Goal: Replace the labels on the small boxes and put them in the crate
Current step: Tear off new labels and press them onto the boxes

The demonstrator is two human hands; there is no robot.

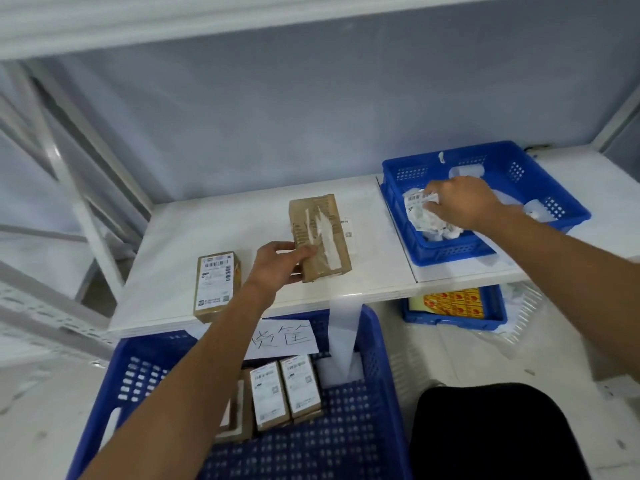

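The left hand [277, 263] grips the stripped brown box [320, 237] on the white shelf [207, 230]. The right hand [460, 202], inside the blue bin [450, 252], apparently pinches a crumpled label [417, 206]. Its adhesive could cling to the fingers, and leftover tape on the box may wrinkle a fresh label.

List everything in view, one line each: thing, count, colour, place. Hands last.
shelf: 1, white, ahead
large crate: 1, blue, below shelf front
small crate: 1, blue, shelf right
tray: 1, blue, under shelf right
bare box: 1, brown, mid shelf
labelled box: 1, brown with white label, shelf left
crated boxes: at least 2, brown with white labels, in large crate
paper sign: 1, white, large crate's far wall
backing strip: 1, white, hanging from shelf edge into large crate
crumpled labels: several, white, in small crate
held label: 1, white, over small crate
left hand: grips bare box
right hand: pinches held label
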